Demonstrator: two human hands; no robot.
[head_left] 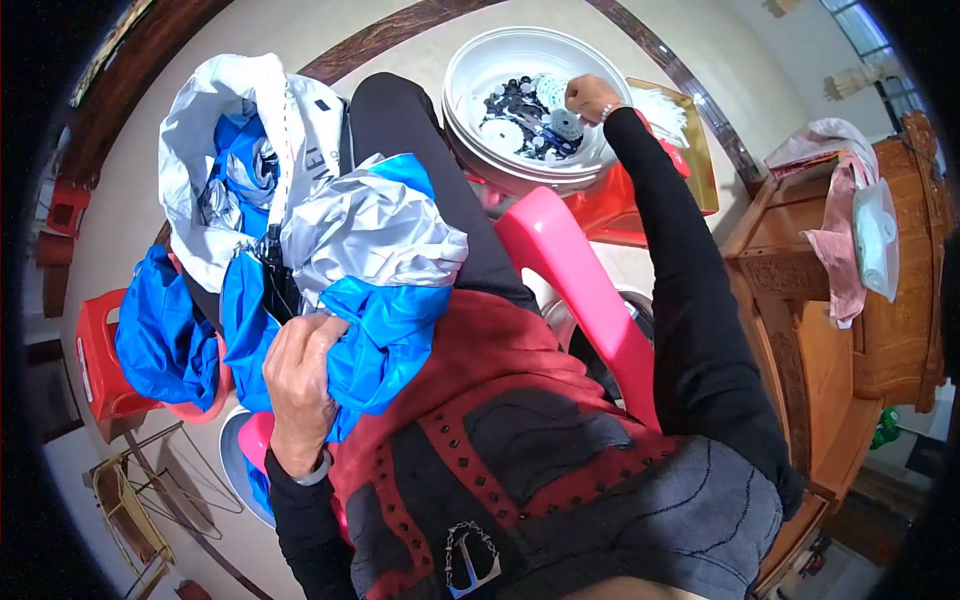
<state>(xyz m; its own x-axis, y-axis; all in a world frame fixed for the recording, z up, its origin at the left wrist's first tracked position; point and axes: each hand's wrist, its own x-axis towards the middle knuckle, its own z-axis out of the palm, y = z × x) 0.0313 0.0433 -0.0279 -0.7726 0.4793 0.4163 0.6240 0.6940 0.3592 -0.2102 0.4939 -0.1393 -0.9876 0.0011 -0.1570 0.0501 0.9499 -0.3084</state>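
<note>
1. Over the lap (480,250), I see the left hand (300,375) clutching blue-and-silver fabric (385,340), bunched beside an open white sack (182,150).
2. Ahead, I have the right hand (592,98) at the white basin (478,72), fingers curled inward; I cannot tell whether it grasps anything.
3. Inside the basin I make out small black pieces (513,97) and pale discs (500,136).

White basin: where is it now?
Head view, top, just right of centre: the white basin sits beyond the pink chair arm, with the right hand over it.
</note>
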